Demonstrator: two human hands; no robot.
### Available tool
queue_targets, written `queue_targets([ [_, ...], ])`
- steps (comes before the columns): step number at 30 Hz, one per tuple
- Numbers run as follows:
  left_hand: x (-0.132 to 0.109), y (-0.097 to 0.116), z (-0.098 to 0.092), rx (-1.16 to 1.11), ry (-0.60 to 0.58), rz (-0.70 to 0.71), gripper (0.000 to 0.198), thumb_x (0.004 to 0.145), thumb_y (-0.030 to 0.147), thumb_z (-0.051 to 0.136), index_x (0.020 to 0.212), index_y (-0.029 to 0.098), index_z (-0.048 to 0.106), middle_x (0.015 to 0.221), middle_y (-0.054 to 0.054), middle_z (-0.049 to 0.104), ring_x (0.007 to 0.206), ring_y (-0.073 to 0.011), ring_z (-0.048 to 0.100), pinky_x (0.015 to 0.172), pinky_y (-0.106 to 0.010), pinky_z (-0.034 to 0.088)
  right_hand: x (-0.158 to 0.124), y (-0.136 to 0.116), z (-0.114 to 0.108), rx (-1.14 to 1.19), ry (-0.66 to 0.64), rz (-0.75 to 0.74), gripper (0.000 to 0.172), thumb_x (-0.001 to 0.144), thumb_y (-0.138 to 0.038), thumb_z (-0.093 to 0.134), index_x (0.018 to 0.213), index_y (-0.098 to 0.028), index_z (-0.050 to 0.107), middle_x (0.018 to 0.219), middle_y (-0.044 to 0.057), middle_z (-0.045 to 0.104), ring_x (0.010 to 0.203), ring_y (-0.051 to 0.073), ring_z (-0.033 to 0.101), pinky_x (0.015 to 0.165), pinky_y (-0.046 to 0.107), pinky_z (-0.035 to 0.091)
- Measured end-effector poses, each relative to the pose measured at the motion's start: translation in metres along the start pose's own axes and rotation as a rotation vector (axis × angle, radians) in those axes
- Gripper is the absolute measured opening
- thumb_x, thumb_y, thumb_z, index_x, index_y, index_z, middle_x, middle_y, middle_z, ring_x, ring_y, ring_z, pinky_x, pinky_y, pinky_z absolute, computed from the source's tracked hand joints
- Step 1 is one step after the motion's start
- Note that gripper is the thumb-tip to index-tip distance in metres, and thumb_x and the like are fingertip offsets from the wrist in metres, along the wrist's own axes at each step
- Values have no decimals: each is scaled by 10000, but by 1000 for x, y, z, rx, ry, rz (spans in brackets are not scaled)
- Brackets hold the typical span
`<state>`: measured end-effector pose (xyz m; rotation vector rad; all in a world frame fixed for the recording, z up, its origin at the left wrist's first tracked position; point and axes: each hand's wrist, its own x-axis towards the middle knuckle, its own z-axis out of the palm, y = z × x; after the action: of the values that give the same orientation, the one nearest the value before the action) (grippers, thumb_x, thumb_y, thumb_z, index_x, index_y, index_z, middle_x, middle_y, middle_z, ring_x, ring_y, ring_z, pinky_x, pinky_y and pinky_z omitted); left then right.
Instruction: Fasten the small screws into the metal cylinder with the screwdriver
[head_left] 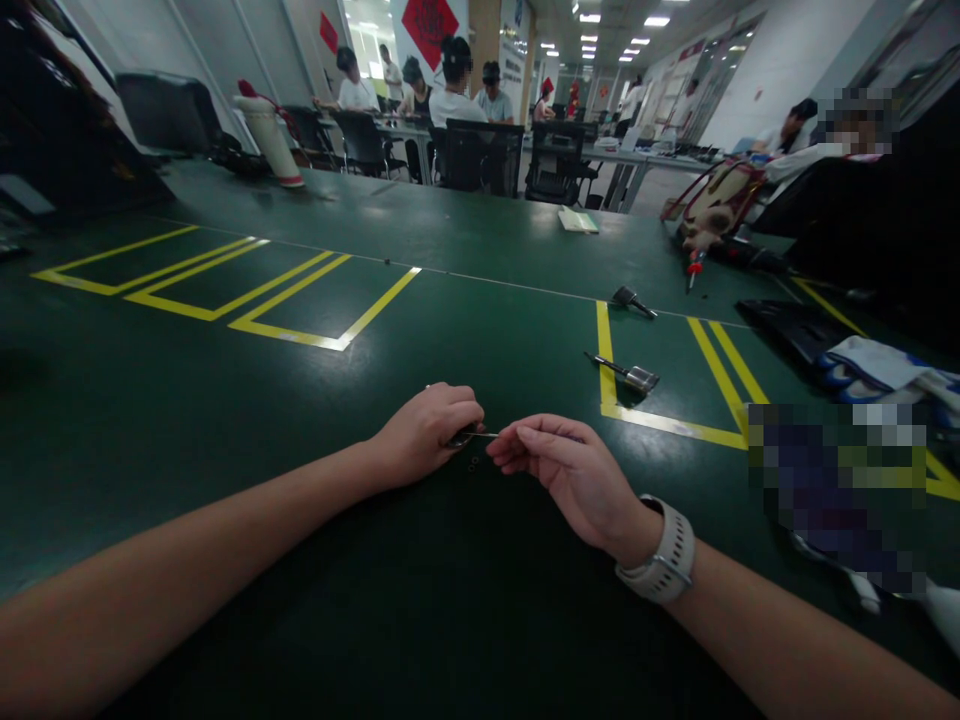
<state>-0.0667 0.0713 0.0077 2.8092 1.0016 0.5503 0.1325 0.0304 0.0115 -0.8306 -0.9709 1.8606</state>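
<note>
My left hand (435,428) is closed around a small dark, round-edged metal part (461,438), most of it hidden by the fingers. My right hand (559,465), wearing a pale watch strap (664,555), pinches a thin metal-shafted tool (486,435). The shaft reaches left to the dark part; its handle is mostly hidden behind the fingers. Just below, tiny rings (474,463) lie on the green tabletop (390,600). Beyond my right hand, a silver cylindrical part with a thin shaft (637,379) lies across yellow tape, and a similar part (630,299) lies farther back.
Yellow tape outlines (285,335) mark the table. At the right are a black tray-like object (784,325), white-and-blue gloves (885,365) and a pixelated dark shape (832,500). Across the table, another person's hand (709,235) is near a red-and-silver tool (693,270). A pale tumbler (271,135) stands back left.
</note>
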Motion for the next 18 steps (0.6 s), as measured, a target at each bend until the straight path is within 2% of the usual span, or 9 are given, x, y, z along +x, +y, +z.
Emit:
queue_targets([
  [9, 1, 0, 0, 26, -25, -37, 115, 847, 155, 472, 746, 146, 526, 750, -30, 537, 670, -140, 476, 626, -262, 355, -1, 1, 0, -7, 36, -32, 145, 771, -225, 586, 693, -155, 685, 719, 47, 692, 673, 140, 618, 648, 281, 451],
  [12, 1, 0, 0, 26, -24, -35, 107, 844, 149, 473, 751, 145, 527, 751, -29, 537, 671, -139, 476, 630, -262, 356, -2, 2, -1, 7, 46, -73, 166, 781, -217, 555, 675, -163, 671, 679, 34, 679, 633, 130, 596, 617, 271, 436],
  [15, 1, 0, 0, 30, -23, -28, 102, 844, 151, 473, 761, 142, 532, 758, -31, 541, 677, -141, 479, 633, -262, 356, -3, 2, -1, 0, 111, -140, 194, 789, -226, 535, 642, -170, 649, 615, 13, 645, 591, 120, 568, 582, 261, 413],
  [18, 1, 1, 0, 49, -22, -15, 112, 851, 156, 463, 767, 140, 534, 758, -35, 542, 675, -144, 480, 629, -266, 353, -3, 3, -1, -61, 138, -176, 199, 805, -241, 538, 648, -173, 639, 626, 6, 636, 606, 118, 564, 595, 263, 413],
])
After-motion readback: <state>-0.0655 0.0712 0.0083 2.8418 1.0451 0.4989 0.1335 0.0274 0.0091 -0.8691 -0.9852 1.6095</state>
